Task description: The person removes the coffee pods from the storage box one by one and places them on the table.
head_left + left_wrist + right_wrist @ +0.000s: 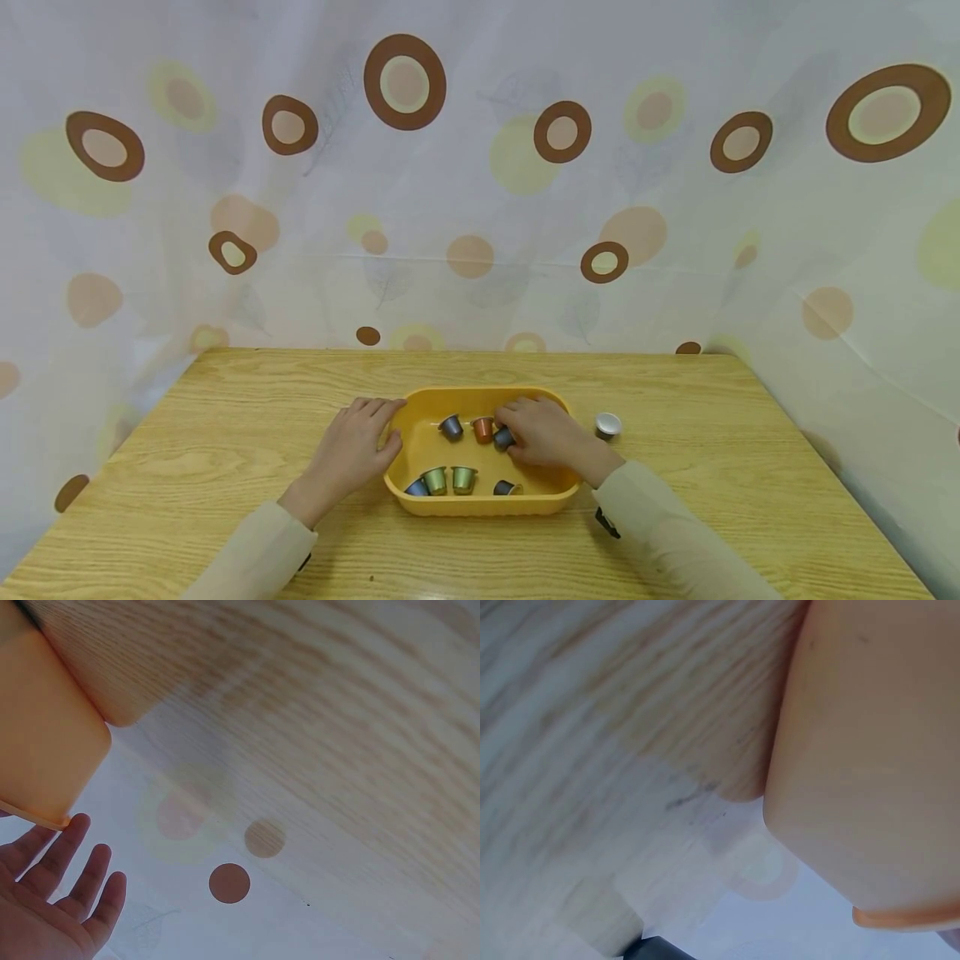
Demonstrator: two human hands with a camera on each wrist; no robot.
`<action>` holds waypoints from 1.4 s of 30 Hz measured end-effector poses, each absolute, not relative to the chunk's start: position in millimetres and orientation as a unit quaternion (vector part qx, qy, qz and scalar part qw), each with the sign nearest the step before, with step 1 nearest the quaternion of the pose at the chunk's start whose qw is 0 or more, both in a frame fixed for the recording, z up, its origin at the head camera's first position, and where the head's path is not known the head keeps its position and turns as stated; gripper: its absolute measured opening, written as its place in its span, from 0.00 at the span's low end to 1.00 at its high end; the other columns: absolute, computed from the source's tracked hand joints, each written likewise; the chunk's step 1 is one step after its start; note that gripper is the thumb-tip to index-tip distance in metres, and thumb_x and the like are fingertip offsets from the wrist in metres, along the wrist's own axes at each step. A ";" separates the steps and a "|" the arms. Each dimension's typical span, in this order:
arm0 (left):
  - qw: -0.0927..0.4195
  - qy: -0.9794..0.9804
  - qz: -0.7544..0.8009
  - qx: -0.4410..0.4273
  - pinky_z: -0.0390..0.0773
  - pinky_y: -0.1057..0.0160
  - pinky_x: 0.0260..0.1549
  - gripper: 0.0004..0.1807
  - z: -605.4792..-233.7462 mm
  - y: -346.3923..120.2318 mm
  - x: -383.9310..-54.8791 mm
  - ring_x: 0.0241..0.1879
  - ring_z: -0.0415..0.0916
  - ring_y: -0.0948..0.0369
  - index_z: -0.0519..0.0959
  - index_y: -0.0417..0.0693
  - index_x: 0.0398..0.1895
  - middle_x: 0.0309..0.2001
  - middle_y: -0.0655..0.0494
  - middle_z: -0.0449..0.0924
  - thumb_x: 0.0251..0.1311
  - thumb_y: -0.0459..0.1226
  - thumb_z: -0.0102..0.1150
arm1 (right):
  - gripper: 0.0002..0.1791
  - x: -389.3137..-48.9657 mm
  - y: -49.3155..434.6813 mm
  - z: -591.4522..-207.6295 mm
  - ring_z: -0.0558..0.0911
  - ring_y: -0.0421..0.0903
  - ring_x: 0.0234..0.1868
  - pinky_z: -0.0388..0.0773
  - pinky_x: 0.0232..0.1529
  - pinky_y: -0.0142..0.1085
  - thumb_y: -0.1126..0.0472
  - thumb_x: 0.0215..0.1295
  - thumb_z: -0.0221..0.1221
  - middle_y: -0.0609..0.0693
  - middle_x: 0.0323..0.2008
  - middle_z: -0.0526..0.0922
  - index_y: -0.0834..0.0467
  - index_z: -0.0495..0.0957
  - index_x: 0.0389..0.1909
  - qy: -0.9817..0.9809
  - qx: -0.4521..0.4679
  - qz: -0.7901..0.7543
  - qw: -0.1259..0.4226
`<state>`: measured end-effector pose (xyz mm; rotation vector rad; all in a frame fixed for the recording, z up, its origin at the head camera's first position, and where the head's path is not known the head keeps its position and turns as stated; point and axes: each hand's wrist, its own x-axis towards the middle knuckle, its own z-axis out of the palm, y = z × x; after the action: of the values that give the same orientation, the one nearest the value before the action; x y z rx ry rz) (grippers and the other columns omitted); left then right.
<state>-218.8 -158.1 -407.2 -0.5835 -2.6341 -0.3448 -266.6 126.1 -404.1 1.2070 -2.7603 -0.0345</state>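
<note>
A yellow tray (483, 506) holds several coffee capsules. My right hand (542, 429) reaches over its right side and pinches a dark blue-grey capsule (503, 438) between fingers and thumb; part of that capsule is hidden. Left of it are an orange capsule (483, 430) and another blue-grey one (451, 428). Along the near wall lie two green capsules (463, 479), a blue one (417, 487) and a dark one (507, 488). At the tray's left end my left hand (357, 442) touches the rim, fingers spread and fairly straight in the left wrist view.
On the wooden table (247, 433), right of the tray, stands a dark capsule with a white top (608, 425). A patterned sheet (480, 208) hangs behind the table and along both sides. A dark object's edge (656, 949) shows low in the right wrist view.
</note>
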 end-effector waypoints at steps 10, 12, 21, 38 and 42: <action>0.213 -0.948 -0.115 -0.205 0.74 0.54 0.45 0.20 -409.7 -158.1 -221.2 0.48 0.73 0.55 0.75 0.49 0.53 0.47 0.56 0.79 0.55 0.40 0.55 | 0.19 -262.6 126.7 -396.5 0.78 0.46 0.44 0.73 0.51 0.45 0.52 0.51 0.65 0.46 0.42 0.80 0.52 0.75 0.44 -0.916 0.395 -0.007 0.066; 0.213 -0.948 -0.115 -0.205 0.74 0.54 0.45 0.20 -409.8 -158.1 -221.3 0.48 0.73 0.55 0.75 0.49 0.53 0.47 0.56 0.79 0.55 0.40 0.55 | 0.20 -262.0 127.4 -394.6 0.78 0.46 0.45 0.73 0.51 0.45 0.52 0.51 0.65 0.46 0.43 0.80 0.52 0.75 0.45 -0.915 0.397 -0.009 0.071; 0.211 -0.949 -0.112 -0.204 0.74 0.54 0.45 0.20 -410.2 -158.6 -221.6 0.48 0.73 0.55 0.75 0.49 0.53 0.47 0.56 0.79 0.56 0.40 0.55 | 0.18 -261.1 131.8 -388.4 0.77 0.45 0.46 0.74 0.45 0.44 0.50 0.52 0.63 0.44 0.42 0.78 0.49 0.76 0.44 -0.917 0.392 0.002 0.073; 0.211 -0.949 -0.115 -0.206 0.75 0.54 0.45 0.20 -410.2 -159.0 -221.4 0.48 0.73 0.55 0.75 0.49 0.54 0.47 0.56 0.79 0.56 0.40 0.55 | 0.15 -257.5 141.7 -375.3 0.73 0.42 0.36 0.70 0.31 0.36 0.51 0.53 0.61 0.42 0.32 0.75 0.51 0.78 0.42 -0.907 0.406 -0.016 0.113; 0.211 -0.948 -0.116 -0.207 0.75 0.54 0.45 0.20 -410.0 -158.9 -221.4 0.48 0.73 0.55 0.75 0.49 0.54 0.47 0.56 0.79 0.55 0.40 0.55 | 0.16 -257.4 144.9 -371.8 0.74 0.42 0.37 0.71 0.31 0.37 0.51 0.53 0.61 0.42 0.33 0.76 0.51 0.78 0.42 -0.903 0.410 -0.016 0.127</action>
<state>-221.4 -158.9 -410.0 -0.5743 -2.6346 -0.3223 -257.4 144.9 -371.8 1.1933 -2.6284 -0.0467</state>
